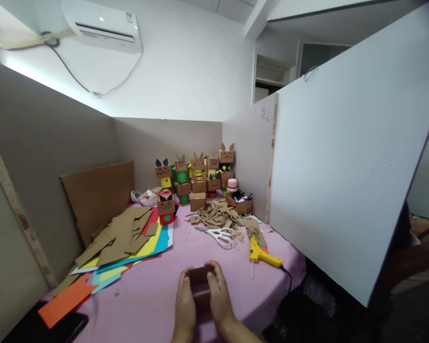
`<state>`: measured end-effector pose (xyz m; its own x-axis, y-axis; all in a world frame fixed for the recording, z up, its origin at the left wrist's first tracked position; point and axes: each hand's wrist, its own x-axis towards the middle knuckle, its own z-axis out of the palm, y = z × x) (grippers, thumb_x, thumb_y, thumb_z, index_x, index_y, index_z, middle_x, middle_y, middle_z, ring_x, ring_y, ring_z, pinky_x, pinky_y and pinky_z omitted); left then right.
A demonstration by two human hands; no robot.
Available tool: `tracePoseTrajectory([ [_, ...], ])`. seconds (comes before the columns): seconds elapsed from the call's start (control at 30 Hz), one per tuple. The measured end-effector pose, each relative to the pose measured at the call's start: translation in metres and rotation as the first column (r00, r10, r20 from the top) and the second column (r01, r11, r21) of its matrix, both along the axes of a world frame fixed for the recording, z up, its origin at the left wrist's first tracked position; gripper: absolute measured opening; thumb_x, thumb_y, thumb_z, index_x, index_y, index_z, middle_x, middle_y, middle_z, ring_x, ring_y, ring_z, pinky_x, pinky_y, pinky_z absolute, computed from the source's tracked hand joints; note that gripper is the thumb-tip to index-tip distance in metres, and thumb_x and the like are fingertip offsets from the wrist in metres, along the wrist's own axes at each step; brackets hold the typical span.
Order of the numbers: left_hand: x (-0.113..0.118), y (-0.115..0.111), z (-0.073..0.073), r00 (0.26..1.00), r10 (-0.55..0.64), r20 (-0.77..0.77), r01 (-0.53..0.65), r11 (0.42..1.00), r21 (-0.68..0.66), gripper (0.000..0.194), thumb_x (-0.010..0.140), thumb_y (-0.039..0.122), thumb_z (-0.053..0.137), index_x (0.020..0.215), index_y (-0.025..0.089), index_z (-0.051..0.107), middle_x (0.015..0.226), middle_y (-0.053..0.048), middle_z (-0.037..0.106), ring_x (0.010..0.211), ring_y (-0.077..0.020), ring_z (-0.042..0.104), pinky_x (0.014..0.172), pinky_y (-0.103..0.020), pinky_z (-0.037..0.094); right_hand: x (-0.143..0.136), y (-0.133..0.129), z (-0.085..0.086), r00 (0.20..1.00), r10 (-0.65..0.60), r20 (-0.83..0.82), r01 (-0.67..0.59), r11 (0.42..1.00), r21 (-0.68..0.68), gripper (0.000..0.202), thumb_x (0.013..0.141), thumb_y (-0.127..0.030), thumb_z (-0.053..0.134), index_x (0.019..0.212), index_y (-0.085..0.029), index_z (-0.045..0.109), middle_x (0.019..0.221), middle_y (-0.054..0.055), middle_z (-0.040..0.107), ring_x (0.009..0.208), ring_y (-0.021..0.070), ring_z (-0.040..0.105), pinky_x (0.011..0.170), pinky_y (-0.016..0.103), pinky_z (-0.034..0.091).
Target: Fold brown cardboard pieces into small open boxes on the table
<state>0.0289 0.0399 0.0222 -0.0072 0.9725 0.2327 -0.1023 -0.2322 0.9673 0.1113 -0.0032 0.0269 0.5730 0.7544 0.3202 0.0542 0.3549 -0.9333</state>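
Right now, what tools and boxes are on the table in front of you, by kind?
Scissors: 1
Yellow glue gun: 1
Small brown cardboard box, held between left hand and right hand: 1
Plain cardboard box in front of the figures: 1
Total: 4

Illegible purple scribble on partition (263, 113)

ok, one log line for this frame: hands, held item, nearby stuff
left hand + right hand: both grip small cardboard box | over pink tablecloth | ahead: scissors, glue gun
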Motion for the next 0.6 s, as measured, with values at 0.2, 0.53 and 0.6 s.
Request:
tracePoseTrajectory([
  [0.2,0.0005,-0.0015,0.0004,1.000,0.006,-0.003,-0.006,1.000,-0.006,0.044,0.069,0.054,0.047,0.090,0.017,0.059,0.099,-0.010,0.063,0.102,-0.0298,0.056,0.097,-0.046,0.039,-0.0005,-0.0004,-0.0002,1.000,-0.001,0.001,0.001,1.000,0.004,0.023,0.082,-0.022,0.044,0.098,-0.020,0.061,0.099,0.004,0.066,0.098,0.0199,0.058,0.086,0.029,0.042],
  [0.53,-0.0001,-0.0043,0.0024,1.000,0.003,-0.004,-0.003,1.000,-0.012,0.043,0.070,0.054,0.047,0.090,0.018,0.059,0.098,-0.010,0.065,0.100,-0.0293,0.058,0.095,-0.046,0.041,-0.0009,0.0006,-0.0015,1.000,-0.001,-0.002,0.001,1.000,-0.002,0.024,0.081,-0.023,0.043,0.097,-0.020,0.060,0.098,0.004,0.066,0.097,0.0201,0.058,0.087,0.030,0.042],
  [0.6,0.0000,-0.0045,0.0023,1.000,0.009,-0.006,-0.009,1.000,-0.011,0.043,0.070,0.054,0.047,0.089,0.018,0.059,0.099,-0.010,0.065,0.101,-0.0295,0.057,0.096,-0.046,0.041,-0.0008,0.0006,-0.0014,1.000,-0.003,-0.003,0.003,1.000,-0.003,0.023,0.081,-0.024,0.044,0.097,-0.020,0.060,0.097,0.004,0.066,0.097,0.0201,0.058,0.087,0.030,0.042],
])
